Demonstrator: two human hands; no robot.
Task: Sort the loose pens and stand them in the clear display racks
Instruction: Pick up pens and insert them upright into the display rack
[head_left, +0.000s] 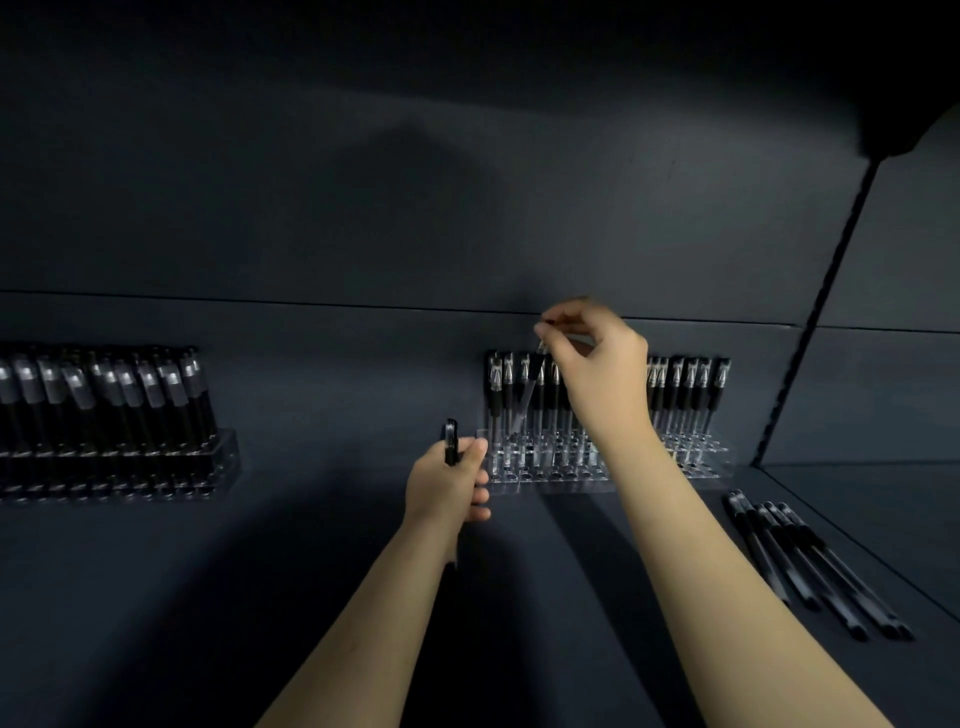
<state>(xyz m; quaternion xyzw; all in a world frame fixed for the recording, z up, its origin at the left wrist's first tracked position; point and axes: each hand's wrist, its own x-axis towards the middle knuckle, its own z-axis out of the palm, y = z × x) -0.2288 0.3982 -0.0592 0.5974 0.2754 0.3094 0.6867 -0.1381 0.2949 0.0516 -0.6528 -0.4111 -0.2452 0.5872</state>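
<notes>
At centre frame the right hand (597, 364) pinches the top of a tilted pen (525, 395), its long axis slanting down-left into the clear rack (550, 480). The left hand (447, 483) grips a second pen (451, 441) just left.

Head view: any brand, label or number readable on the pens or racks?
No text is readable in this view.
Left-rack pens: pale bands, too blurred to show print.
Middle-rack pens: silvery tips, nothing legible.
Loose pens on the shelf: no markings visible.
Black pen in the left hand, tilted pen in the right hand: nothing legible.
</notes>
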